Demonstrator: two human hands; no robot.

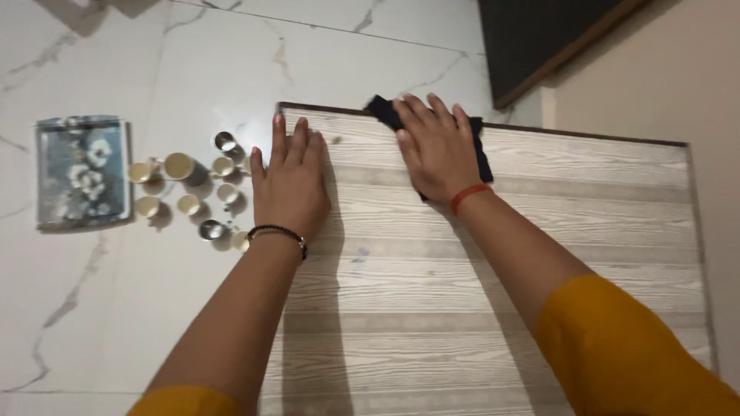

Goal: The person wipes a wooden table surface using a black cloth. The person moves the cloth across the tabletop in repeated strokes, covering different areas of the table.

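Dark cloth (479,146) at far edge of striped wooden tabletop (539,293), pinned flat beneath right hand (437,150), fingers spread and pointing away, long axis running left to right; left hand (289,185) just beside, open, palm down, holding nothing.

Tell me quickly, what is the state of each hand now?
Left hand: open, flat on the striped tabletop, holding nothing.
Right hand: open, palm pressing a dark cloth onto the tabletop.

Dark cloth (482,154) — pale grey-striped woodgrain tabletop (493,293).
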